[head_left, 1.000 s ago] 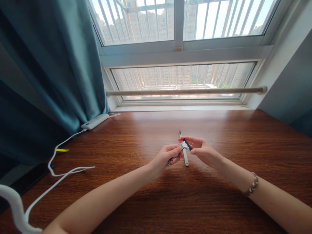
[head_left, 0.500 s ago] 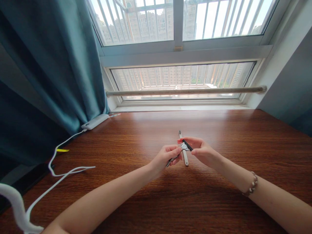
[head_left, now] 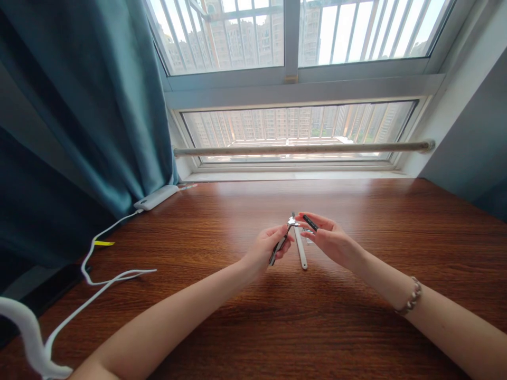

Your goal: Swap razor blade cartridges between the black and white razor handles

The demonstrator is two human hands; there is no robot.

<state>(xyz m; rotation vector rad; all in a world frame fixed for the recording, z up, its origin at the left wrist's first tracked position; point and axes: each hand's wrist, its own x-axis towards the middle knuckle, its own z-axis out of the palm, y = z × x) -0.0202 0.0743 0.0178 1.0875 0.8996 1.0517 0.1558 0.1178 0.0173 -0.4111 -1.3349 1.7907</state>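
Note:
My left hand (head_left: pixel 272 244) is closed around the dark handle of a razor-like tool (head_left: pixel 279 249), its shiny silver head (head_left: pixel 292 221) pointing up and away from me. Between the fingers and thumb of my right hand (head_left: pixel 325 232) is a small black bar (head_left: pixel 310 222), held just right of the silver head and apart from it. A toothbrush (head_left: pixel 301 250) with a pale handle and dark bristles lies on the table below and between my hands. Something small and clear (head_left: pixel 309 238) shows beneath my right fingers; its kind is not plain.
The brown wooden table (head_left: pixel 222 327) runs up to a barred window. At the left, a white power bank-like block (head_left: pixel 156 197) with a white cable (head_left: pixel 91 248) lies beside the blue curtain (head_left: pixel 119 105). A yellow strip (head_left: pixel 104 243) sticks out near the cable.
The silver head and the black bar, close together before, are now apart. My left hand has tilted the tool more upright; my right hand has moved slightly up and to the right.

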